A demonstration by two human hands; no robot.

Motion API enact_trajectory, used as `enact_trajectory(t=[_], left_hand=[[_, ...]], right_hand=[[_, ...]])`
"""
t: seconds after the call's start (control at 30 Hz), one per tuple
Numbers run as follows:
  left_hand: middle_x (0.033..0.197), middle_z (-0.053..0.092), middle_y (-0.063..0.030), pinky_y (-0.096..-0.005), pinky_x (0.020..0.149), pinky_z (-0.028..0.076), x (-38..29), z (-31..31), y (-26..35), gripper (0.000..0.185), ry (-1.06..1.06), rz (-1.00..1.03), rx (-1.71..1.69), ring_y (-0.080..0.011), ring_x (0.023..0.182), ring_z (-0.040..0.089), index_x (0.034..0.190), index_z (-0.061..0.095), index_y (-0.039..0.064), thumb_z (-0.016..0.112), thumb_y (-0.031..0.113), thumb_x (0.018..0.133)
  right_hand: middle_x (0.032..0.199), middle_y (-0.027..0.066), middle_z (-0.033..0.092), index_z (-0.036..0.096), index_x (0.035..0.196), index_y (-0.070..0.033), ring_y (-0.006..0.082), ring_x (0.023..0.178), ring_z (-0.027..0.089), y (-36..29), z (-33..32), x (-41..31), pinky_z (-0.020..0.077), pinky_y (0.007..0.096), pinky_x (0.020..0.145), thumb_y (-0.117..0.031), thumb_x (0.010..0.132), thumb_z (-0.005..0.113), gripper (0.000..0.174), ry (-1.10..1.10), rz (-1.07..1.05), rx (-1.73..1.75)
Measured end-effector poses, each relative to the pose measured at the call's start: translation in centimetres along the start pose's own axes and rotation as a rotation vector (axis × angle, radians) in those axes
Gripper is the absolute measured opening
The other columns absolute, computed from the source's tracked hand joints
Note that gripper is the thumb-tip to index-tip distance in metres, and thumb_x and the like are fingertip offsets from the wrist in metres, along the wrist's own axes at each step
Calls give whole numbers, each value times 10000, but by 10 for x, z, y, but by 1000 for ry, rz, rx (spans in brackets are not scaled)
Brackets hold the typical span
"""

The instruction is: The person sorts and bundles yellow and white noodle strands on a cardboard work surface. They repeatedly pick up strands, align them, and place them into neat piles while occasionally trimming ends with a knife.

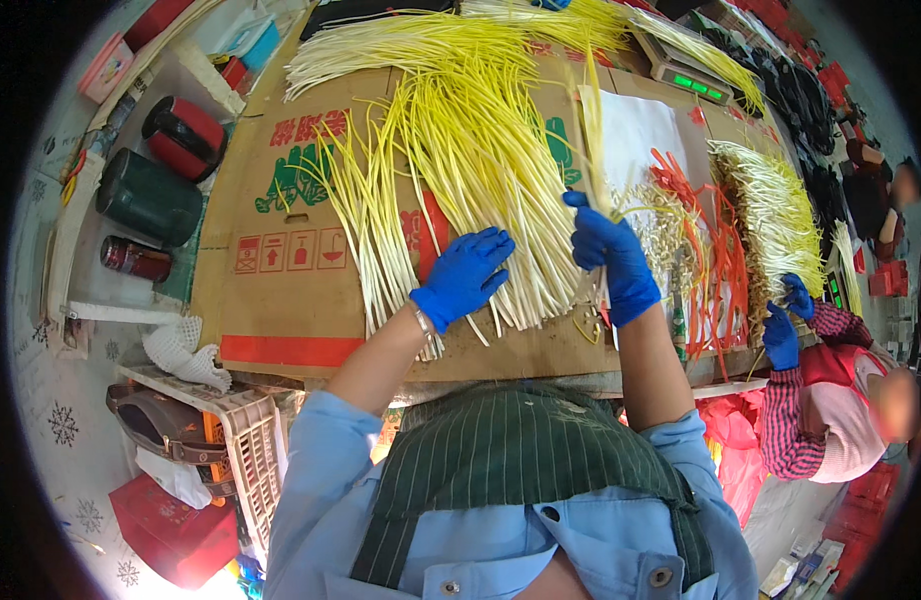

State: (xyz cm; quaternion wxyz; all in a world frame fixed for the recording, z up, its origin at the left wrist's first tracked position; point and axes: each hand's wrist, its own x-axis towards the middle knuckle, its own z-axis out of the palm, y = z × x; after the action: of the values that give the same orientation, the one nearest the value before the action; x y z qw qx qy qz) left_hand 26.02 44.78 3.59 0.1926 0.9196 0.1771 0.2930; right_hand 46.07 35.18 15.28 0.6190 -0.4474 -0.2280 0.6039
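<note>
A pile of yellow garlic chives, white at the stem ends, lies fanned over flattened cardboard before me. My left hand, in a blue glove, is laid palm down on the stem ends with the thumb apart. A smaller loose bunch of chives spreads to the left of it. In its blue glove, my right hand grips a thin bunch of chives whose yellow leaves point away from me, slightly blurred. Trimmed scraps lie just right of that hand.
Orange-red ties hang near the table's front edge. Beyond a white sheet is a scale bearing chives. At right, a co-worker's gloved hands touch another heap of chives. A plastic crate stands at lower left.
</note>
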Motion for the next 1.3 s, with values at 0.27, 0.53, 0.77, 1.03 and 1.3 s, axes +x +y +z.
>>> enact_trajectory(t=[0.27, 0.53, 0.77, 1.03, 1.3], left_hand=[[919, 578, -107, -400, 874, 399, -16, -36, -14, 436, -302, 38, 116, -276, 886, 552, 1203, 553, 97, 568, 308, 822], [820, 561, -95, -404, 788, 426, -44, -67, -18, 322, -176, 9, 143, -285, 795, 549, 1073, 605, 99, 635, 233, 781], [844, 585, -109, -407, 700, 451, -17, -48, 14, 249, 76, -211, 89, -301, 792, 565, 1020, 613, 103, 621, 190, 787], [1032, 567, -106, -411, 879, 401, -46, -44, -3, 332, -27, -370, 202, -300, 977, 537, 1082, 582, 106, 624, 203, 768], [991, 567, -88, -409, 843, 410, -54, -63, -1, 262, 7, -301, 272, -290, 953, 537, 1009, 611, 107, 638, 175, 757]], right_hand=[[658, -7, 559, 631, 1039, -22, 76, 513, 477, 68, -10, 5, 382, 232, 478, -249, 834, 661, 307, 229, 138, -638], [662, 9, 566, 634, 904, -37, 77, 514, 478, 64, -21, 9, 375, 225, 469, -255, 844, 652, 227, 349, 120, -581], [622, 0, 534, 624, 869, -35, 82, 483, 464, 51, 32, 14, 355, 220, 448, -218, 833, 667, 191, 102, 71, -282], [731, 105, 638, 647, 988, -16, 180, 613, 597, 120, 26, 48, 469, 305, 562, -278, 831, 649, 305, -57, 28, -958], [816, 256, 615, 637, 798, 11, 422, 784, 592, 121, -6, 59, 470, 473, 694, -381, 801, 609, 393, 106, -31, -1022]])
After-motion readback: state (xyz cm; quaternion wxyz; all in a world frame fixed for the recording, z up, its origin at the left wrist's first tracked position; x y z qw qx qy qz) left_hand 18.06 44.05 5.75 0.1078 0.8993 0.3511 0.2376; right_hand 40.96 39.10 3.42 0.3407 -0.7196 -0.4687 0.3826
